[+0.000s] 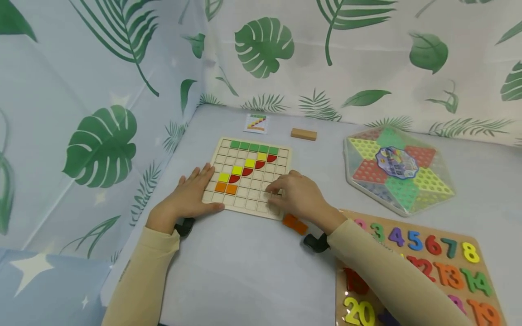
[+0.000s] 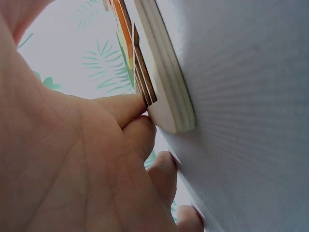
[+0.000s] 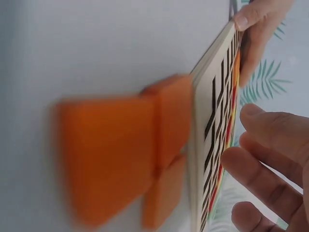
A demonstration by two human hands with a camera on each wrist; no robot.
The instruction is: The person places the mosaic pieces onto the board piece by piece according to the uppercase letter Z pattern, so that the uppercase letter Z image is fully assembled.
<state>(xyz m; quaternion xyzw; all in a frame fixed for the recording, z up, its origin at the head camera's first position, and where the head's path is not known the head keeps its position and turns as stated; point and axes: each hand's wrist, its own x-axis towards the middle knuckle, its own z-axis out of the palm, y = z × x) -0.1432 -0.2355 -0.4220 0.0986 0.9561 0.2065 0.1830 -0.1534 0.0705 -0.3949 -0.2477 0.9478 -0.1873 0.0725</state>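
A wooden grid board (image 1: 248, 206) lies on the table, with green, yellow and orange squares and red quarter-round pieces set in its cells. My left hand (image 1: 189, 194) rests spread at the board's left side, its thumb by the near left corner and fingertips along the edge. Over the right part of the grid is my right hand (image 1: 297, 194), fingers loosely bent. In the right wrist view its thumb (image 3: 270, 125) and forefinger stand apart with nothing between them. Several loose orange blocks (image 1: 295, 224) lie at the near right corner, beneath the right wrist.
Behind the board are a pattern card (image 1: 256, 124) and a small wooden bar (image 1: 303, 134). A hexagonal Chinese checkers box (image 1: 444, 199) lies at the right. A number puzzle board (image 1: 408, 253) sits under the right forearm. Leaf-print cloth hangs at the back and left.
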